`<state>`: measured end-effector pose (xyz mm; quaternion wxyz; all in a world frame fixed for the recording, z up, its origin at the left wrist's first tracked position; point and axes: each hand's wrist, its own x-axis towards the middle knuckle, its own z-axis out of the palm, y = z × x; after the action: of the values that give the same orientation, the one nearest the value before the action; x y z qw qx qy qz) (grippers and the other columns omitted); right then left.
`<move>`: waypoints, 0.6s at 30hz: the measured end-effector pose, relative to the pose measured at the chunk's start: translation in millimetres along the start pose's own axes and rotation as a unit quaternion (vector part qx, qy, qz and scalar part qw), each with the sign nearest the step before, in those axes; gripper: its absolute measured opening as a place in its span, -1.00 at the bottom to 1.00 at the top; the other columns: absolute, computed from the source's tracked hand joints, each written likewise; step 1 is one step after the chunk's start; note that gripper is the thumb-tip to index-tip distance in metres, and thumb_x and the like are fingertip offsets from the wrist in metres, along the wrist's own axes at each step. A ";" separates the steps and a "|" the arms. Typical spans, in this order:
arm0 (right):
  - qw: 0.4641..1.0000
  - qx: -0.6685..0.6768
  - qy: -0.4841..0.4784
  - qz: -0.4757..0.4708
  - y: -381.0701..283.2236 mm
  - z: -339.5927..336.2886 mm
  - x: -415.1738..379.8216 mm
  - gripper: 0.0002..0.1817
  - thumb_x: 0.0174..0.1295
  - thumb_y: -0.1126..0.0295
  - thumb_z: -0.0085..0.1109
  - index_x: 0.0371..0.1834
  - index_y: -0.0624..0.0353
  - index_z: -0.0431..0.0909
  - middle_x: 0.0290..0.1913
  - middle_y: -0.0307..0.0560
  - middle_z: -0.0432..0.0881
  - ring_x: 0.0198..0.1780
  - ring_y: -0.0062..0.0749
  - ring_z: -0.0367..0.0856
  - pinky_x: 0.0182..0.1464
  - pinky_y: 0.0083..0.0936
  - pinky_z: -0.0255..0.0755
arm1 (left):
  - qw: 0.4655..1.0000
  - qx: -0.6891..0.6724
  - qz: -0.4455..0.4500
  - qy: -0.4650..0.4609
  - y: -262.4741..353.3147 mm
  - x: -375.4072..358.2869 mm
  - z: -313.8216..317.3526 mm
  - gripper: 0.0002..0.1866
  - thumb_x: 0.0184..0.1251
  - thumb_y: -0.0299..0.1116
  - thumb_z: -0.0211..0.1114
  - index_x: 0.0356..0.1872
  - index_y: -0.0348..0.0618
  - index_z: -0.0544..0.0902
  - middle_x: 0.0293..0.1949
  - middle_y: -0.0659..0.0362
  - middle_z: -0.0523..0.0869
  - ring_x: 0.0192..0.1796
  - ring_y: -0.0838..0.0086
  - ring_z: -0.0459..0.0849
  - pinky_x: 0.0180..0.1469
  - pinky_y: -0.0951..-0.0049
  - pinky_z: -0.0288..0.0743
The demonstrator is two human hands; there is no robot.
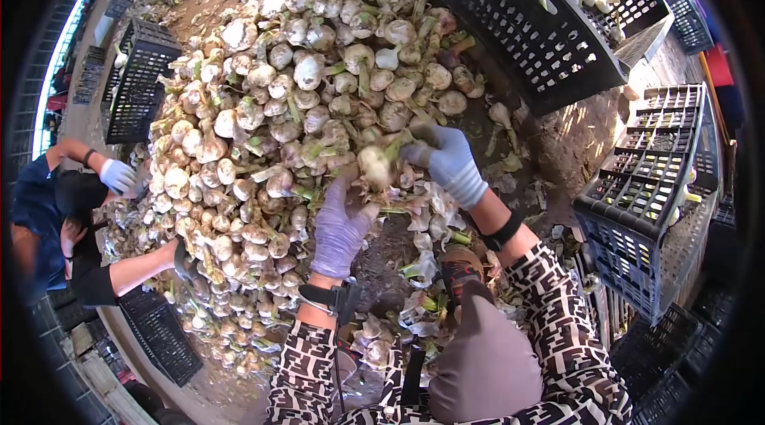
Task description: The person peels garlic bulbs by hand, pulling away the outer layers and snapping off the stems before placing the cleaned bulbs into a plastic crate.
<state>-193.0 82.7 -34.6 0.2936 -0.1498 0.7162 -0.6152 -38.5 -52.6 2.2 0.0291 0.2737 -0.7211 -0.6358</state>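
A large heap of garlic bulbs [263,106] with short stalks and dirty papery skins fills the middle of the view. At its near edge, my left hand [341,226], in a light purple glove, has its thumb and fingers apart, beside a pale garlic bulb [374,167]. My right hand [448,164], in a grey-blue glove, is on the other side of that bulb, its fingers closed at the bulb's stalk. The bulb is slightly blurred. Loose peeled skins [422,266] lie on the ground below my hands.
Black crates [530,27] with garlic stand at the upper right, and stacked crates [637,194] at the right. Another crate [139,82] is at the left, and one [159,333] lower left. A co-worker [48,218] sits at the far left, a gloved hand at the heap.
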 end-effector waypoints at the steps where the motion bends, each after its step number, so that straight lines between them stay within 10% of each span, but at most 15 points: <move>1: 0.995 0.068 -0.018 0.067 -14.0 -5.8 -11.4 -0.61 0.05 0.35 0.25 -0.11 0.42 0.56 -0.37 -0.04 0.65 -0.37 -0.52 0.58 -0.28 -0.58 0.46 | 1.000 -0.002 -0.001 -0.001 -2.0 4.0 4.2 -0.34 0.07 -0.49 0.33 0.25 -0.20 0.31 0.09 0.09 0.49 0.08 0.37 0.50 0.13 0.42 0.42; 4: 0.984 0.092 -0.049 0.143 -34.3 -9.7 -32.0 -0.65 0.06 0.40 0.22 -0.12 0.43 0.56 -0.40 -0.15 0.62 -0.36 -0.60 0.54 -0.27 -0.62 0.45 | 0.983 -0.181 0.018 -0.034 -5.1 8.7 18.8 -0.25 -0.02 -0.39 0.46 0.25 -0.19 0.31 0.06 0.10 0.49 0.09 0.40 0.48 0.13 0.43 0.41; 7: 0.976 0.132 -0.077 0.156 -25.4 -12.2 -35.9 -0.53 0.07 0.37 0.24 0.03 0.41 0.48 -0.26 -0.07 0.63 -0.27 -0.54 0.57 -0.19 -0.60 0.47 | 0.998 -0.051 0.015 -0.032 -1.4 4.5 24.6 -0.23 -0.08 -0.34 0.52 0.22 -0.21 0.35 0.05 0.10 0.53 0.07 0.39 0.51 0.13 0.42 0.41; 10: 0.977 0.185 -0.028 0.106 -21.5 -8.3 -43.6 -0.26 0.14 0.13 0.21 0.28 0.39 0.19 -0.51 -0.25 0.48 -0.68 -0.72 0.35 -0.64 -0.77 0.20 | 0.998 0.019 0.063 0.004 7.9 0.5 34.1 -0.19 -0.14 -0.29 0.55 0.21 -0.22 0.37 0.06 0.07 0.55 0.06 0.37 0.53 0.12 0.41 0.42; 11: 0.975 0.193 -0.019 0.109 -21.6 -6.4 -48.3 -0.21 0.03 0.24 0.35 0.26 0.45 0.20 0.02 0.10 0.53 -0.02 -0.39 0.54 0.01 -0.52 0.45 | 0.994 0.066 0.081 0.020 9.2 -2.3 37.1 -0.18 -0.15 -0.29 0.56 0.22 -0.22 0.37 0.06 0.06 0.55 0.06 0.37 0.54 0.12 0.41 0.42; 18: 0.950 0.273 -0.019 0.150 -26.3 -1.2 -62.0 -0.38 0.07 0.40 0.27 0.20 0.41 0.29 -0.16 -0.05 0.58 -0.17 -0.48 0.58 -0.10 -0.56 0.48 | 0.982 0.161 0.101 -0.004 23.0 -13.5 42.0 -0.29 -0.22 -0.32 0.55 0.08 -0.14 0.45 0.02 0.05 0.52 0.05 0.29 0.53 0.08 0.34 0.44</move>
<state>-149.1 114.1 5.6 0.4256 0.0332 0.5290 -0.7334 -51.6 -8.0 19.9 0.0462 0.1982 -0.8378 -0.5065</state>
